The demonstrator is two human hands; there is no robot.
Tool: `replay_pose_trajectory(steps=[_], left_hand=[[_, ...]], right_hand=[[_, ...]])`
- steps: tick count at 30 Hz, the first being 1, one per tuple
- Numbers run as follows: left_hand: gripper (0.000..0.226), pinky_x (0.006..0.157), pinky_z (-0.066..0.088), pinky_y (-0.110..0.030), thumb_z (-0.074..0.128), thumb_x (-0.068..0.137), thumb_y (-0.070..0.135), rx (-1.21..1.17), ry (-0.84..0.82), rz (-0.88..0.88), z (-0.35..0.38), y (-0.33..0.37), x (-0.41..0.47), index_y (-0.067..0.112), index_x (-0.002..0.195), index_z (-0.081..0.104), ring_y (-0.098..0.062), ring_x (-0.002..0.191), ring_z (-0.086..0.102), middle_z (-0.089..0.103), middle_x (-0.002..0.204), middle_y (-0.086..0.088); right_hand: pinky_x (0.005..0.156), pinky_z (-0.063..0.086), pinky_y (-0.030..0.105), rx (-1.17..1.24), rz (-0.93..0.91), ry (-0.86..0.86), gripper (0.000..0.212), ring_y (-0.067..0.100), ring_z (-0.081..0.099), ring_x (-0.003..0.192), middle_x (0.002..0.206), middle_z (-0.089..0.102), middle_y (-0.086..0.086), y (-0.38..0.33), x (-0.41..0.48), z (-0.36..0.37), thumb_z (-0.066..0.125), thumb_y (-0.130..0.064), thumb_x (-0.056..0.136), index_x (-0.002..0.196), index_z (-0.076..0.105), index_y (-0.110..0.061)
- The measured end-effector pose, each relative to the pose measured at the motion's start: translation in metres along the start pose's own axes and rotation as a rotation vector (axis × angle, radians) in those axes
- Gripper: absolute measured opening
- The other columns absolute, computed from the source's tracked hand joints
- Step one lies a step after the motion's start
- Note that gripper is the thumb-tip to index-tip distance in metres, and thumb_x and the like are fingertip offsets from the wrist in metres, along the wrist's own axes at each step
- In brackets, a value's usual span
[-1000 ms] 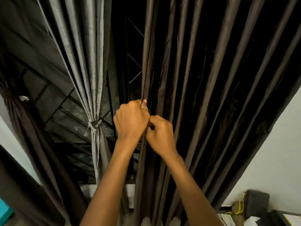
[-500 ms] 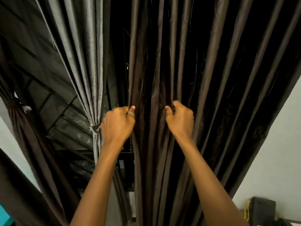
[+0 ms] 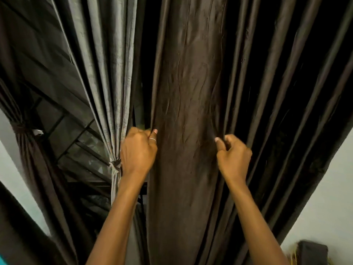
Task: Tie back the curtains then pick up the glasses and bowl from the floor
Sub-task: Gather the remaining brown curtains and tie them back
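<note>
1. A teal scrap (image 3: pixel 1 260) at the lower left edge is cropped too hard to identify.
2. The left hand (image 3: pixel 138 152) hides its fingertips behind the fabric. The right hand (image 3: pixel 234 159) also hides its fingertips in a fold.
3. At the lower right, a dark box (image 3: pixel 312 253) is cut off by the frame, and the yellow strands beside it are blurred.
4. The brown curtain (image 3: pixel 188 121) hangs dead centre. Its long axis is vertical, running from the top edge down between the forearms and out of the bottom.
5. The left hand, which wears a ring, is clenched on the curtain's left edge. The right hand pinches a pleat between thumb and curled fingers.
6. A flat, creased panel is stretched between the two hands. Loose pleats fall to the right of it.
7. At far left a dark curtain (image 3: pixel 30 153) is gathered by a tie. Next comes a black window grille (image 3: pixel 76 134).
8. A grey curtain (image 3: pixel 107 73) is cinched at a knot (image 3: pixel 115 165) just beside the left wrist.
9. A pale wall (image 3: pixel 324 188) fills the right side.
</note>
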State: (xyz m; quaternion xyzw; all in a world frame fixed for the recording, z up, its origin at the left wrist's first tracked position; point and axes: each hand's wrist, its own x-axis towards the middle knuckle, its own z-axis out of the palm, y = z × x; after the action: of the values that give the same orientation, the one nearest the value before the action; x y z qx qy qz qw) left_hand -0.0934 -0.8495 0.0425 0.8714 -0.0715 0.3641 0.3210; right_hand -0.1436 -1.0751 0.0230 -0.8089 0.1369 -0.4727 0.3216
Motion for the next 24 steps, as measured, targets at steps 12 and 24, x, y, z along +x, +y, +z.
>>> replay_pose_trajectory(steps=[12,24], left_hand=[[0.044,0.047,0.027,-0.025,0.059,0.099,0.033,-0.255,-0.096,0.063,0.024,0.030,-0.016,0.027,0.058,0.043,-0.008,0.046,0.048,0.047,0.048,0.008],[0.057,0.043,0.040,-0.028,0.046,0.091,0.065,-0.341,-0.309,0.046,0.018,0.047,-0.016,0.019,0.057,0.051,-0.010,0.040,0.052,0.052,0.044,0.001]], right_hand=[[0.061,0.053,0.037,0.082,-0.249,-0.108,0.014,0.021,0.062,0.069,0.083,0.065,0.009,-0.063,-0.052,0.040,0.061,-0.007,0.098,0.093,0.073,-0.003],[0.059,0.052,0.031,-0.022,-0.294,-0.122,0.007,0.020,0.061,0.070,0.082,0.064,0.007,-0.058,-0.057,0.040,0.069,-0.008,0.092,0.096,0.072,-0.003]])
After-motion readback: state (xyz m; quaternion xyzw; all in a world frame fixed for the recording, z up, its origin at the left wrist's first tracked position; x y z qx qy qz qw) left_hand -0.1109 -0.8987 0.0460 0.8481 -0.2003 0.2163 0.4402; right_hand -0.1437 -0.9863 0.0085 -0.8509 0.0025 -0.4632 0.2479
